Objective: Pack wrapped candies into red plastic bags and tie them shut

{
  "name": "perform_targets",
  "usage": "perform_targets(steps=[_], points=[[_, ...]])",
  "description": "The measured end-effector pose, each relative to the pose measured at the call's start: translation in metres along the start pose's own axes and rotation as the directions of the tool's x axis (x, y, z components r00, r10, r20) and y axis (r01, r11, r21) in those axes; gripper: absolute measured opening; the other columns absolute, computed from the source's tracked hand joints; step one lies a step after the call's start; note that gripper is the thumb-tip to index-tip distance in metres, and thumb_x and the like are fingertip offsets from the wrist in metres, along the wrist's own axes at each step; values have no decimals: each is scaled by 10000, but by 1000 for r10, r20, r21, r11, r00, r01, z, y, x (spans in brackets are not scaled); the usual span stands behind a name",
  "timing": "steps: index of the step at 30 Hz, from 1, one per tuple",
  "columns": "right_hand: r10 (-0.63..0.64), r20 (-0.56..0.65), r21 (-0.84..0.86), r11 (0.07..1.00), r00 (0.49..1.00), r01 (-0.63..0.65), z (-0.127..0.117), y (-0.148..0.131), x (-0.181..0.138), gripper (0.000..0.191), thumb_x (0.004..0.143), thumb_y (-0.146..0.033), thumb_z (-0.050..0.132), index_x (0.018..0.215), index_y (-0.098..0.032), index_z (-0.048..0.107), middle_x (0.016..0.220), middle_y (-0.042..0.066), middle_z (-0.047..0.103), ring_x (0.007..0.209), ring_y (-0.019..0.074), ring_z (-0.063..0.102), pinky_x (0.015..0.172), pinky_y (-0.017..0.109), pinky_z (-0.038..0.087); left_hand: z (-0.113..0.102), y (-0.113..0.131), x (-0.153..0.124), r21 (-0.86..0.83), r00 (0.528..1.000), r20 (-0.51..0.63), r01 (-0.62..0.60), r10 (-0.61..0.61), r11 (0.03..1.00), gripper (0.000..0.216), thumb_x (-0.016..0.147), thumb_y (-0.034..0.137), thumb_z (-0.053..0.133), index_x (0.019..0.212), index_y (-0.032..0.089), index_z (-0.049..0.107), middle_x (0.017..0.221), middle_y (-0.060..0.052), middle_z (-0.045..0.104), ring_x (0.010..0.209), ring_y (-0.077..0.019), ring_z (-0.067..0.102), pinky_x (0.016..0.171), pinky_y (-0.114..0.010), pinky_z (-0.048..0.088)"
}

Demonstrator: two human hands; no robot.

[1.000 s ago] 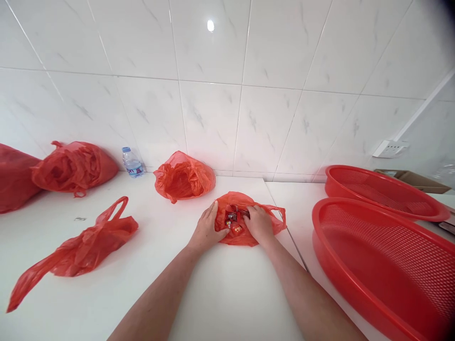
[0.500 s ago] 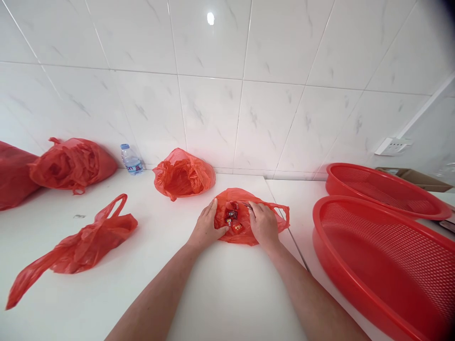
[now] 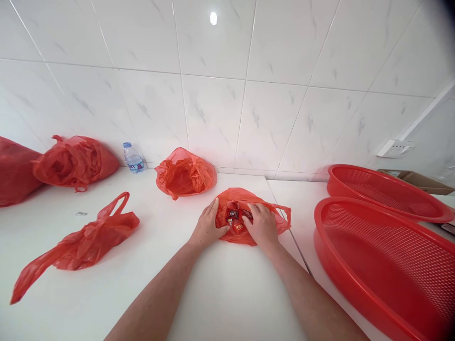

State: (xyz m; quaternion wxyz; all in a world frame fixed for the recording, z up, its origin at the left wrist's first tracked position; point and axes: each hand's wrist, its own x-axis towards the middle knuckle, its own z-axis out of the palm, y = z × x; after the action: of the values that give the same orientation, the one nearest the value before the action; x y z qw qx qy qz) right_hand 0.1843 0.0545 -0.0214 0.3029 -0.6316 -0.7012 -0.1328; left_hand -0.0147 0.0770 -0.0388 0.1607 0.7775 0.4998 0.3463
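A small red plastic bag (image 3: 236, 197) lies open on the white counter (image 3: 170, 284), with small wrapped sweets (image 3: 235, 220) showing inside. My left hand (image 3: 207, 226) rests flat on the bag's left edge, fingers stretched out. My right hand (image 3: 261, 225) sits on the bag's right side, its fingers curled into the opening on the sweets; what it grips is hidden.
Another filled red bag (image 3: 185, 173) sits behind, a limp one (image 3: 85, 241) lies at the left, and two more (image 3: 74, 161) lean at the far left wall beside a small water bottle (image 3: 132, 158). Two big red perforated baskets (image 3: 387, 255) stand at the right.
My right hand has shifted left, its fingers reaching into the bag's opening over the sweets. The left hand has stayed where it was.
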Motion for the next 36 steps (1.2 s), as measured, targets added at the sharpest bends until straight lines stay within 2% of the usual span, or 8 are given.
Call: perform_targets(steps=[7,12,19,23,26,29,33,36], points=[[-157,55,154,977,986,147,-2,-11,-4,165,833,-287,555,950,-218,648,928,48,595,918,204,527,817,349,407,0,-1,1,18,1000,11,-4,4,1000,968,681,357,661,1464,183,117,1488,-124,281,1345,-300,290,1072,-451,314],[-186,159,236,961,970,146,1,-11,-5,155,784,-297,620,918,-233,667,892,39,595,870,195,540,778,340,435,0,-1,1,20,1000,21,-1,0,1000,972,679,341,656,1464,173,110,1488,-134,277,1344,-303,290,1071,-455,312],[9,-239,140,990,971,25,-13,17,7,228,864,-222,470,1015,-206,640,1047,90,570,998,232,506,881,401,404,-1,-1,1,8,1000,8,-5,5,1000,981,673,348,677,1465,195,119,1491,-110,279,1347,-307,283,1079,-462,306],[50,-310,49,998,950,-37,-15,33,10,250,842,-231,495,1051,-186,625,1133,124,535,1056,268,487,906,450,378,-1,-2,0,-2,1000,3,-3,3,1000,993,669,344,683,1468,201,112,1493,-96,279,1345,-298,285,1086,-439,305],[5,-223,151,988,975,30,-14,28,8,196,851,-221,484,968,-197,640,1039,94,570,992,233,516,870,397,415,0,-2,0,6,1000,5,-2,2,1000,992,672,350,679,1469,196,109,1493,-101,276,1346,-298,283,1084,-437,304],[-114,-18,347,931,993,114,-13,12,2,162,855,-194,487,847,-216,647,892,41,585,879,174,548,795,311,458,1,-3,0,8,1000,3,-1,1,1000,986,675,339,677,1468,190,110,1487,-111,284,1343,-299,289,1077,-441,311],[-231,256,460,883,939,92,-9,-4,-5,185,790,-168,583,945,-240,655,963,30,572,892,160,559,806,302,477,2,-4,1,7,1000,4,1,-1,1000,988,674,339,675,1468,199,105,1489,-109,280,1349,-300,280,1077,-445,311],[-215,323,453,890,922,49,-7,-7,-7,157,774,-143,582,885,-228,653,961,33,562,884,157,559,804,309,472,2,-4,1,8,1000,4,-7,7,1000,989,670,339,673,1468,192,107,1487,-113,284,1345,-301,288,1078,-444,311]])
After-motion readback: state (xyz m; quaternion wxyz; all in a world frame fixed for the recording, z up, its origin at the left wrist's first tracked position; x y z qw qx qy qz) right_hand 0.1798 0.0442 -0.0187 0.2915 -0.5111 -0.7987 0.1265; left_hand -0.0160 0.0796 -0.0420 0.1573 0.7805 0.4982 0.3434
